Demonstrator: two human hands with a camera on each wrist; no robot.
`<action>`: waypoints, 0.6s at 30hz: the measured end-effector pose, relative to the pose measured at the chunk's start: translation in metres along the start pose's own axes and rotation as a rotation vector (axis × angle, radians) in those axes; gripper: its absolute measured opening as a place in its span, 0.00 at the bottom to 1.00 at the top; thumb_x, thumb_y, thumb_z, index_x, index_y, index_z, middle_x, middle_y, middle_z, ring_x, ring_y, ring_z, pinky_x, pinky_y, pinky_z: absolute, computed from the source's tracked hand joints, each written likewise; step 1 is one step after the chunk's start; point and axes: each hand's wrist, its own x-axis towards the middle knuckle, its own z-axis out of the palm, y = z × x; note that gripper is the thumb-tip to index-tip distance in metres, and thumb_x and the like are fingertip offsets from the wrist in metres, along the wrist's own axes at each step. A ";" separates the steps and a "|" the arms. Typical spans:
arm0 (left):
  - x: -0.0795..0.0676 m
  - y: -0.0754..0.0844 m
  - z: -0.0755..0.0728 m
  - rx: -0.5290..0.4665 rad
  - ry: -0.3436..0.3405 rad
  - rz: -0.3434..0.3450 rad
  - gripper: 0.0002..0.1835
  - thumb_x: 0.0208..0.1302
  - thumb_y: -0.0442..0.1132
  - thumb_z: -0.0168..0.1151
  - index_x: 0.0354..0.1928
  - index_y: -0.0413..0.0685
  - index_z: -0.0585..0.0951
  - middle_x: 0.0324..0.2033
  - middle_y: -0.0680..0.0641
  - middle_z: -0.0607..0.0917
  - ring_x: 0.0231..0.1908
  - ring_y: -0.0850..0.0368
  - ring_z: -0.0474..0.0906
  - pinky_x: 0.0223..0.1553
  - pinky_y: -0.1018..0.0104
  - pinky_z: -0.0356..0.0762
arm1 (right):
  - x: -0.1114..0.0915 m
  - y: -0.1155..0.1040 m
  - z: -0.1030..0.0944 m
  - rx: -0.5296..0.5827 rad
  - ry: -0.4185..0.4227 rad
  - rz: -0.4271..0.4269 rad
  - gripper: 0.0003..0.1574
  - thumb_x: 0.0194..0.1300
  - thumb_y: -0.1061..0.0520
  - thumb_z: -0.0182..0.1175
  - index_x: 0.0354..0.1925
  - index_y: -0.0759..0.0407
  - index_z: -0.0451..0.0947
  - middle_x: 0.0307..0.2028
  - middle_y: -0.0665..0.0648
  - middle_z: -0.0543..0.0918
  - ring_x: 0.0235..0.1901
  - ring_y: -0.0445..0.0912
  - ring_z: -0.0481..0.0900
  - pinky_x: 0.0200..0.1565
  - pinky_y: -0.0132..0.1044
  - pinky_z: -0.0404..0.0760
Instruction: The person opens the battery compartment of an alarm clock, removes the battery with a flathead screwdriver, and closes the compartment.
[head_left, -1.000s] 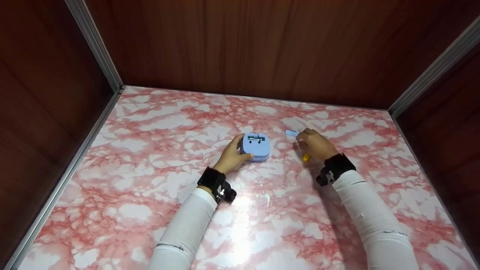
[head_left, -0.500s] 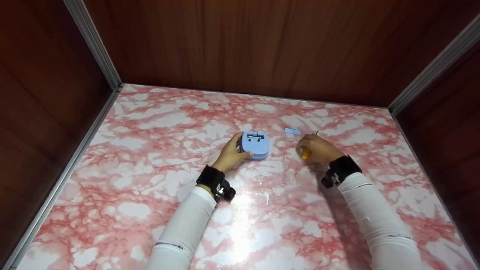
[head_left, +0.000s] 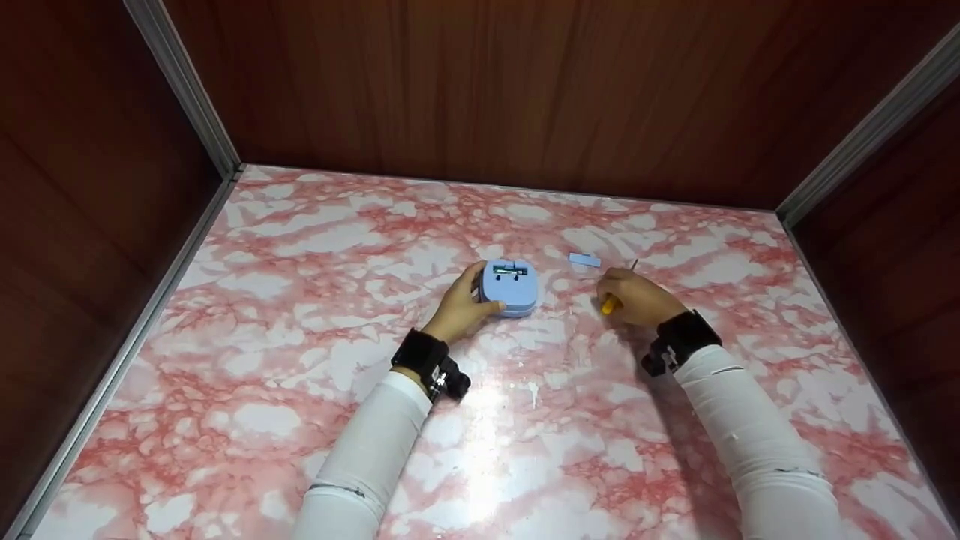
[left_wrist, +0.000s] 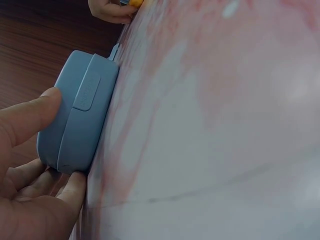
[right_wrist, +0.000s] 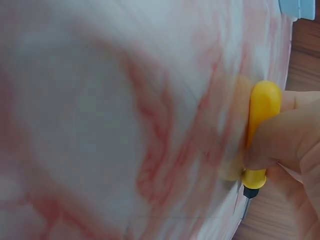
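A light blue, rounded-square plastic device rests on the table with a small open compartment on its upper face. Something green shows inside that compartment, too small to identify. My left hand grips the device from its left side, thumb on the near edge; in the left wrist view its side shows a raised tab. To the right, my right hand pinches a screwdriver by its yellow handle, low over the table. Its thin metal shaft points away from me. A small blue cover lies beyond that hand.
The table has a red-and-white marbled top. Dark wood panels wall in its back and both sides, with metal strips at the corners.
My right hand has left the small blue cover and drawn back slightly, nearer to me, with the screwdriver in its fingers. The left hand and device have stayed nearly still.
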 end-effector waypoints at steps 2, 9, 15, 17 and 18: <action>0.000 0.000 0.001 -0.015 0.000 -0.003 0.46 0.61 0.26 0.70 0.78 0.39 0.57 0.73 0.34 0.64 0.74 0.42 0.59 0.72 0.59 0.66 | 0.000 0.000 0.001 -0.021 0.005 -0.015 0.15 0.51 0.73 0.73 0.37 0.61 0.81 0.40 0.58 0.79 0.43 0.53 0.78 0.43 0.46 0.83; -0.002 0.002 0.001 -0.054 -0.010 -0.009 0.46 0.61 0.24 0.68 0.78 0.39 0.55 0.74 0.34 0.62 0.75 0.42 0.57 0.71 0.59 0.67 | -0.001 0.001 0.001 -0.051 0.018 -0.060 0.15 0.51 0.72 0.73 0.37 0.61 0.82 0.38 0.58 0.79 0.41 0.53 0.79 0.42 0.47 0.84; -0.002 0.001 0.001 -0.059 -0.015 -0.006 0.46 0.61 0.25 0.68 0.78 0.39 0.55 0.74 0.34 0.62 0.74 0.42 0.57 0.71 0.58 0.67 | -0.002 0.001 0.002 -0.053 0.036 -0.065 0.14 0.52 0.70 0.73 0.37 0.60 0.80 0.37 0.58 0.79 0.39 0.53 0.77 0.41 0.46 0.81; -0.002 0.000 0.001 -0.058 -0.013 -0.007 0.46 0.61 0.25 0.68 0.78 0.39 0.56 0.74 0.34 0.62 0.74 0.42 0.57 0.71 0.58 0.67 | -0.002 0.000 0.003 -0.063 0.046 -0.067 0.13 0.55 0.70 0.71 0.36 0.60 0.79 0.37 0.57 0.79 0.38 0.53 0.76 0.40 0.46 0.79; -0.001 0.000 0.001 -0.057 -0.011 -0.009 0.46 0.61 0.25 0.68 0.78 0.39 0.56 0.74 0.34 0.62 0.74 0.42 0.58 0.71 0.59 0.67 | -0.003 -0.001 0.003 -0.068 0.049 -0.062 0.12 0.56 0.70 0.70 0.36 0.60 0.78 0.36 0.57 0.78 0.38 0.52 0.75 0.39 0.45 0.78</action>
